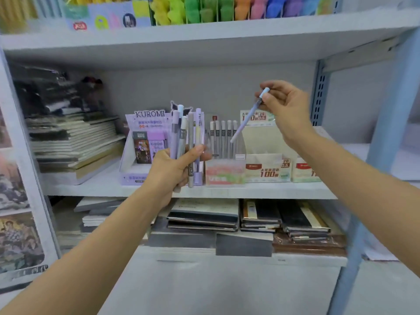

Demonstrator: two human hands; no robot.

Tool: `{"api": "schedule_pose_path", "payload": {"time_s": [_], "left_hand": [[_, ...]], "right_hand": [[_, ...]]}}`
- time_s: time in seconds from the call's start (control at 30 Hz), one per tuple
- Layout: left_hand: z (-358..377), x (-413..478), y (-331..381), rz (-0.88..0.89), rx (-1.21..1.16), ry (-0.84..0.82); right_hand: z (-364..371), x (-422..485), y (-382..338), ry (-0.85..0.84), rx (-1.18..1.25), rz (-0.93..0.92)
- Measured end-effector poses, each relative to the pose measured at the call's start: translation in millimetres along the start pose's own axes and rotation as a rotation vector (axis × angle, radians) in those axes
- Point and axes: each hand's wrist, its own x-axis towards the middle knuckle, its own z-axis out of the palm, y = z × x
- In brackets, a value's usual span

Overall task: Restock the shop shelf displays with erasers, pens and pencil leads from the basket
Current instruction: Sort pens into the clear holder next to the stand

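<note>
head view: five pens [190, 142], one pen [247, 117]

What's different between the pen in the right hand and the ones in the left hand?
The single pen is pinched near its top by the right hand and slants down-left. The bunch of pens stands upright, gripped low in the left hand. One against several. Both are slim.

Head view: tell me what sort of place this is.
Probably a stationery shop: a Kuromi display box, a clear rack of pencil-lead tubes and cartons marked 2B stand on a metal shelf, with stacked notebooks underneath.
</note>
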Motion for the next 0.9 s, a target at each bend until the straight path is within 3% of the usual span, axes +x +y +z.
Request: {"api": "schedule_pose_path", "payload": {"time_s": [0.37,0.9], "left_hand": [[-3.5,9.0,-11.1,-0.055,0.001,-0.019],[-4.8,12.2,-19.7,-0.113,-0.065,-0.085]], "right_hand": [[13.9,6.6,54.7,-0.171,-0.367,-0.013],[9.4,20.5,49.8,-0.330,-0.520,-0.003]]}}
